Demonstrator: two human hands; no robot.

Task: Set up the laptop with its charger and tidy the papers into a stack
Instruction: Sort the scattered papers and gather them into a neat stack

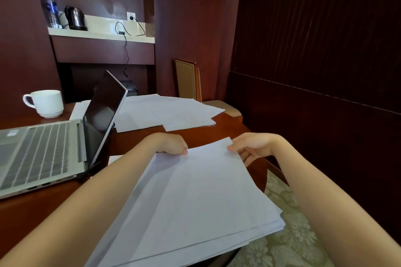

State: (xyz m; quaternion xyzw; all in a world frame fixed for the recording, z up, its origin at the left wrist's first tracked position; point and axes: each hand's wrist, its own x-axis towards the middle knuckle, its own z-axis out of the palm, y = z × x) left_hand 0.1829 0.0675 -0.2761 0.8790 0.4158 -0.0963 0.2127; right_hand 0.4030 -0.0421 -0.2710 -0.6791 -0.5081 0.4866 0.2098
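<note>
A loose stack of white papers (195,201) lies in front of me, overhanging the near edge of the wooden table (227,130). My left hand (171,144) grips the stack's far left corner. My right hand (252,147) pinches the far right corner, thumb on top. More white sheets (165,111) lie spread over the far side of the table. The silver laptop (43,154) stands open at the left, its screen (102,115) dark. A black charger cable (125,50) hangs from a wall socket (131,16) down behind the laptop.
A white mug (46,103) sits at the table's far left. On the back shelf (99,34) stand a kettle (74,17) and a water bottle (51,10). A chair (195,84) stands beyond the table. Patterned carpet (288,234) shows at the right.
</note>
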